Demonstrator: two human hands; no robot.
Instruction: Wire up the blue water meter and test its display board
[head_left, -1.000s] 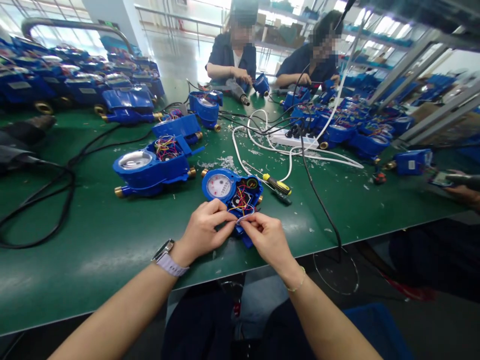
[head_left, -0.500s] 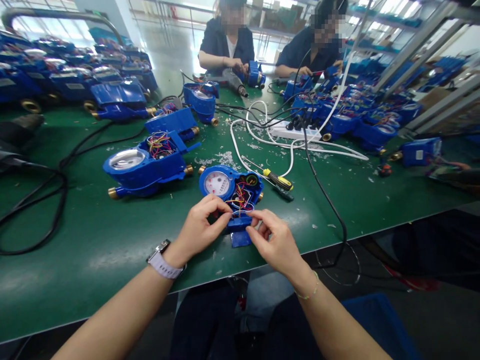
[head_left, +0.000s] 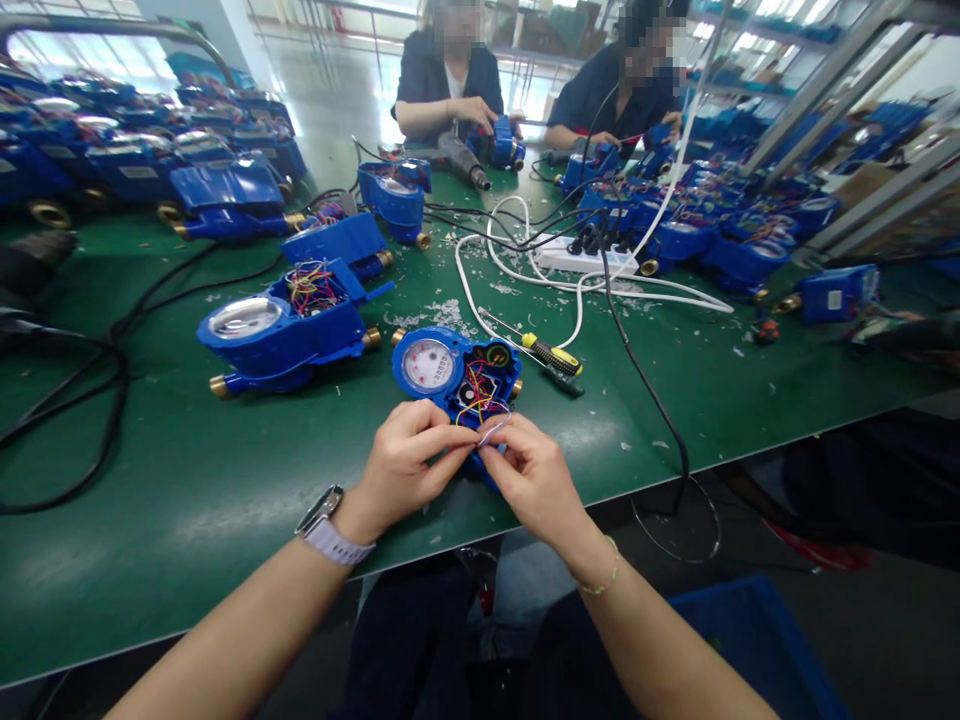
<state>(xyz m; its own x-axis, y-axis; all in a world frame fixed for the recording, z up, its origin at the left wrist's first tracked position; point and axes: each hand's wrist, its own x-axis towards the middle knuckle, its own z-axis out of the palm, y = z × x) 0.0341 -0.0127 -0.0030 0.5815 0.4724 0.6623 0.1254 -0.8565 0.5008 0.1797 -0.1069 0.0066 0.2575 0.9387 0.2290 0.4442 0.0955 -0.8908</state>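
Note:
A blue water meter (head_left: 429, 364) with a round dial lies on the green table in front of me, its wiring compartment uncovered. Thin coloured wires (head_left: 480, 392) spill from that compartment toward my fingers. My left hand (head_left: 416, 450) pinches wires at the near side of the meter. Thumb and forefinger of my right hand (head_left: 529, 465) are pressed together on a pale wire (head_left: 495, 428), right beside the left fingertips. Both hands hide the meter's near end and its blue flap. Just right of the meter lies a yellow-and-black screwdriver (head_left: 553, 354).
Another opened blue meter (head_left: 289, 325) lies to the left. Many more meters (head_left: 135, 150) are stacked at the back left. A white power strip (head_left: 585, 256) with looping cables lies behind, among clear scraps. Two people work across the table, near a heat gun (head_left: 461, 160).
My hands have come together over the meter's near end, covering the flap. The wires are now lifted between the fingertips. The view has shifted slightly.

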